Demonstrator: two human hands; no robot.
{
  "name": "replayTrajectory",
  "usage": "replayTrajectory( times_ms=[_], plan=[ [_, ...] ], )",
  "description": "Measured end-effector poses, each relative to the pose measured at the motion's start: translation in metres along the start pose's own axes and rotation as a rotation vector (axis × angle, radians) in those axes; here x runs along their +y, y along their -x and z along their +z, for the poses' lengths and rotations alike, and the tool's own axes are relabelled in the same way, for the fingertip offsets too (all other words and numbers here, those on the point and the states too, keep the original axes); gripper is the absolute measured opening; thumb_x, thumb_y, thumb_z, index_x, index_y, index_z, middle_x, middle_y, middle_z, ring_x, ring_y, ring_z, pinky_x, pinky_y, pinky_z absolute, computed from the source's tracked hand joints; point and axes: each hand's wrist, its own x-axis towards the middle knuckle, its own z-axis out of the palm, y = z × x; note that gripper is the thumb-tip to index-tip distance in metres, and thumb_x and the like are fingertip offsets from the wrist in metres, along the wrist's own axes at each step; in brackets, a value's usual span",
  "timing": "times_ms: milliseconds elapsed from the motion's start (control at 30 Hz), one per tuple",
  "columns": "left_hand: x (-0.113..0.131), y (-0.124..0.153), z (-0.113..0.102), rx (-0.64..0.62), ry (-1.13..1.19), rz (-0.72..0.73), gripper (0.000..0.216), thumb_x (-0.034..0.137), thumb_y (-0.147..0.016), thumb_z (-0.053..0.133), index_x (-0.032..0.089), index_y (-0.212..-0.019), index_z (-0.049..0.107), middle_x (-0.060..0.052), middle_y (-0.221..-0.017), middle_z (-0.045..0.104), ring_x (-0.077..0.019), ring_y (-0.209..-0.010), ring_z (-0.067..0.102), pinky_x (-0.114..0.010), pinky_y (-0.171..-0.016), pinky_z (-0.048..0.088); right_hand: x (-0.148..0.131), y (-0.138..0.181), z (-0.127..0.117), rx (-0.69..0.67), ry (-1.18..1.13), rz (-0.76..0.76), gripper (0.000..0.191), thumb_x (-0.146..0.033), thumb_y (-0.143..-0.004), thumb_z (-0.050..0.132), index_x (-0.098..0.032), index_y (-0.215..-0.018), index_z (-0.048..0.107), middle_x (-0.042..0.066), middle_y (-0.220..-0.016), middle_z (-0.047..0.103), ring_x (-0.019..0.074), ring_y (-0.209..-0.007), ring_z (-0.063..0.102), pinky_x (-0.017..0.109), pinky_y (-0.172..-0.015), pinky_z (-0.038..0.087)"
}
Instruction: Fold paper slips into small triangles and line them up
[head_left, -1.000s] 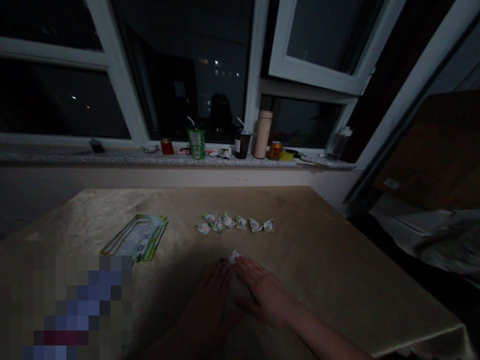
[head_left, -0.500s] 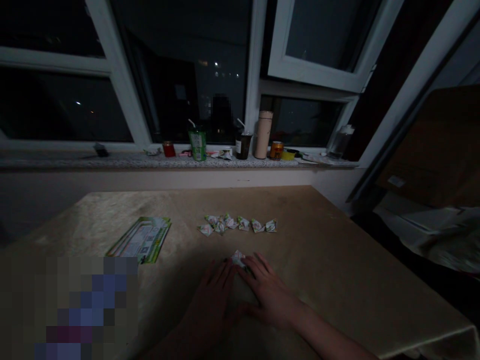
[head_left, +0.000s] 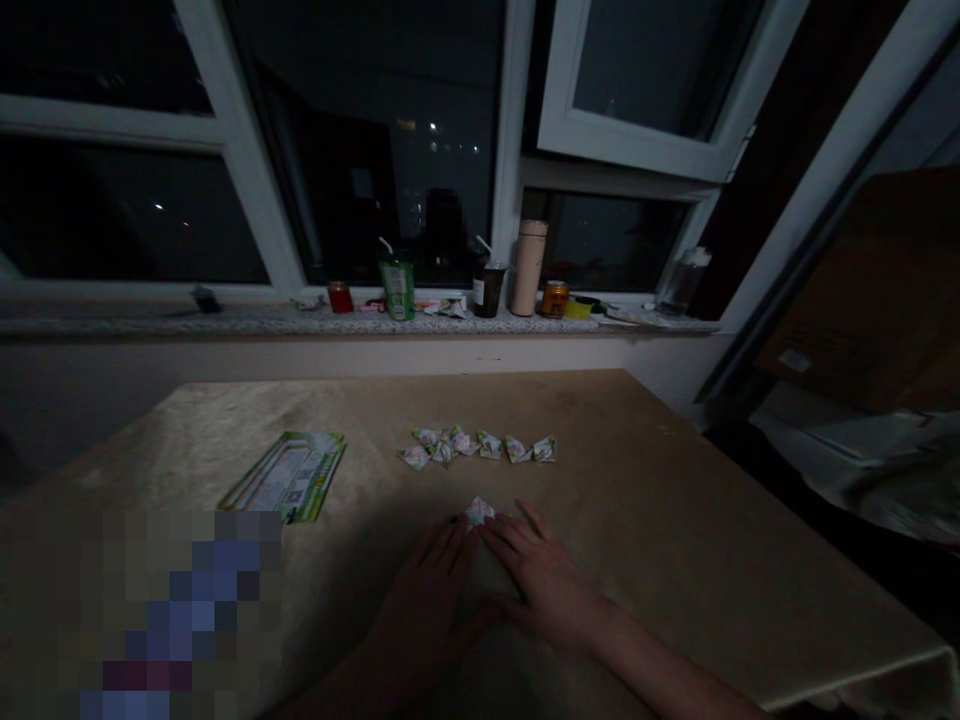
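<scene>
A small folded piece of printed paper (head_left: 478, 510) lies on the table, its pointed top showing beyond my fingertips. My left hand (head_left: 429, 585) rests flat beside its left edge with fingers stretched out. From the other side, my right hand (head_left: 541, 575) touches the paper's lower right with its fingertips, the fingers extended and somewhat spread. The paper's lower part is covered by my fingers. Farther back sits a row of several folded paper shapes (head_left: 490, 446), white and green. Left of them lies a stack of green and white printed sheets (head_left: 306, 478).
A tan cloth (head_left: 660, 560) covers the table. Along the windowsill (head_left: 442, 326) stand a green cup (head_left: 397, 288), a dark drink cup (head_left: 487, 290), a pale flask (head_left: 528, 270), an orange can (head_left: 554, 299) and a red jar (head_left: 340, 297). A blurred-out patch hides the lower left.
My right fingers have shifted slightly down on the paper, and more of its pointed top shows. The left hand stays nearly in place, and the view has shifted a little.
</scene>
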Motion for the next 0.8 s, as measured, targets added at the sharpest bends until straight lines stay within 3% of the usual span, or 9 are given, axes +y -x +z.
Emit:
replayTrajectory(
  times_ms=[233,433,800],
  plan=[
    [-0.0004,-0.0003,-0.0047,-0.007,-0.023,0.011,0.069,0.062,-0.091,0.039,0.011,-0.137,0.044,-0.016,-0.140,0.045,-0.0309,-0.126,0.044,-0.045,-0.105,0.032,-0.0039,0.0013,0.0021,0.019,-0.011,0.035,0.061,-0.048,-0.093,0.043,-0.014,-0.143,0.034,0.012,-0.147,0.037,0.0213,-0.136,0.032,0.046,-0.118,0.008],
    [-0.0019,-0.0003,-0.0078,-0.057,-0.016,0.014,0.068,0.061,-0.092,0.035,0.015,-0.141,0.038,-0.015,-0.144,0.041,-0.0297,-0.129,0.042,-0.049,-0.109,0.023,-0.0030,0.0030,0.0036,0.070,0.005,0.027,0.059,-0.043,-0.092,0.046,-0.015,-0.143,0.035,0.011,-0.146,0.038,0.0221,-0.136,0.034,0.046,-0.118,0.012],
    [-0.0021,0.0003,-0.0051,-0.076,-0.015,0.006,0.071,0.062,-0.091,0.036,0.011,-0.141,0.039,-0.016,-0.143,0.041,-0.0309,-0.129,0.041,-0.048,-0.107,0.028,-0.0009,0.0018,0.0028,0.077,-0.013,0.063,0.068,-0.053,-0.087,0.051,-0.011,-0.139,0.041,0.015,-0.141,0.045,0.0237,-0.132,0.040,0.044,-0.118,0.014]
  ],
)
